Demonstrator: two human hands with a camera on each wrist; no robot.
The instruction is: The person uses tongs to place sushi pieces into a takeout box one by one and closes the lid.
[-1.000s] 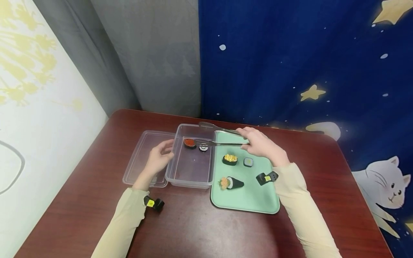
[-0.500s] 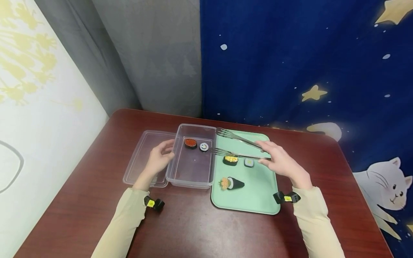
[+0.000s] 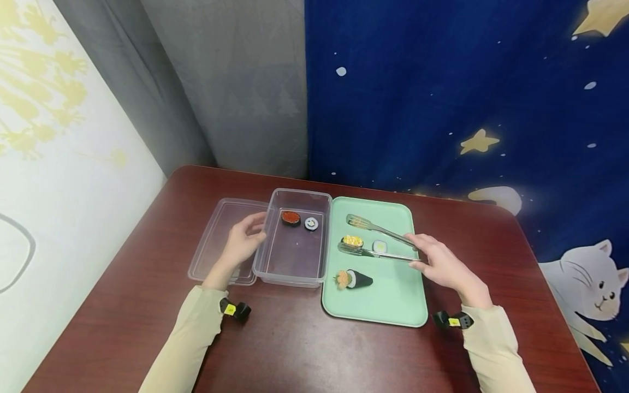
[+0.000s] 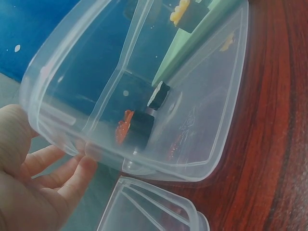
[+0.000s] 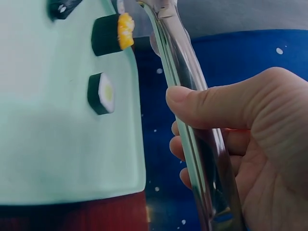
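My left hand (image 3: 245,240) rests its fingertips against the left wall of the clear plastic container (image 3: 290,281); in the left wrist view the fingers lie along its outside. Inside sit a red roe sushi (image 3: 291,219) and a small round sushi roll (image 3: 312,224). My right hand (image 3: 442,265) holds metal tongs (image 3: 395,256), thumb on top in the right wrist view. The spread tongs hang over the green tray (image 3: 373,314). Their near arm overlaps a corn-topped sushi (image 3: 352,240) and a squarish roll (image 3: 380,246). Nothing is between their tips.
On the tray's front part lies a cone-shaped hand roll (image 3: 361,279). A clear lid (image 3: 211,240) lies left of the container, partly under my left hand. All stand on a dark red wooden table (image 3: 295,349), with curtains (image 3: 393,98) behind.
My right hand has moved right and toward me, bringing the tongs from over the container to over the tray. The left hand and the sushi stay put.
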